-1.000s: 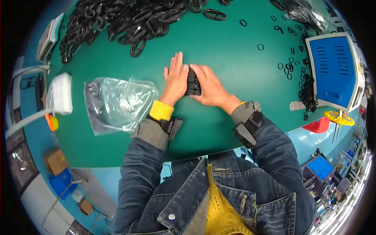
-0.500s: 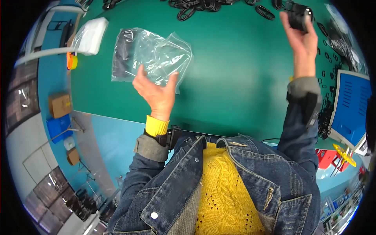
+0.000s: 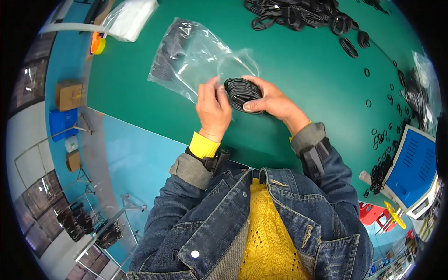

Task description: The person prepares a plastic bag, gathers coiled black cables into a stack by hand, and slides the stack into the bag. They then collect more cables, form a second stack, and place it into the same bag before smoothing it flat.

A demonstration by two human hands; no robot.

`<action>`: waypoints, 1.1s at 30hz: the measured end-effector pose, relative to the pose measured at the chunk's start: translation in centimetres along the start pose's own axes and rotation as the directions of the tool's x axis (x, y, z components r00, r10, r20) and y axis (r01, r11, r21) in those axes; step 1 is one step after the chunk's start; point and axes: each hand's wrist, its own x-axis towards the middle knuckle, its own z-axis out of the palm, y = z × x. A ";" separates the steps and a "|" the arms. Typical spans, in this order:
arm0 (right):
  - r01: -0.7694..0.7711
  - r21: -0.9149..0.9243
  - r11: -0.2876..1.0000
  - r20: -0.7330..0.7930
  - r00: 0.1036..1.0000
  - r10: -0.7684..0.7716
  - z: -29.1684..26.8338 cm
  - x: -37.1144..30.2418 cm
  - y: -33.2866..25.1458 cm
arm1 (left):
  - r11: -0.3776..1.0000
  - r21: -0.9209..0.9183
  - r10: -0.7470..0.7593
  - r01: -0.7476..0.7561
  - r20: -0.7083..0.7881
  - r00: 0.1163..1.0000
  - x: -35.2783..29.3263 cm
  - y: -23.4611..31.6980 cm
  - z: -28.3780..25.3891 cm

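Note:
My right hand is wrapped round a bundle of coiled black cables, held above the green table in front of me. Close to the bundle's left side is my left hand, its fingers drawn together at the near edge of a clear plastic bag. The fingertips partly hide what they pinch. The bag lies slanted, with several dark cable bundles inside its far left end. Its loose, crumpled open end rises beside the cables in my right hand.
A pile of black cable coils lies at the back, with single coils to its right. Small black rings are scattered along the right, near a blue-and-white device. Tape rolls and white plastic bags sit at the left.
My right hand has brought the black cables from the far right to beside my left hand. The left hand's spread fingers have closed at the bag's edge. The whole view has shifted.

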 end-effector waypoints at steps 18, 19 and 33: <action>0.217 -0.875 0.432 -0.139 0.742 -0.656 5.0 12.6 0.2 | 0.966 -0.149 0.229 -0.209 0.135 0.964 0.6 -0.3 -2.0; 0.166 -0.885 0.434 -0.175 0.746 -0.643 5.2 13.3 0.2 | 0.958 -0.178 0.252 -0.224 0.150 0.956 0.5 -0.4 -1.6; 0.238 -0.910 0.339 -0.118 0.636 -0.763 5.4 18.7 0.5 | 0.948 -0.305 0.178 -0.089 0.278 0.944 -0.4 -2.8 -1.3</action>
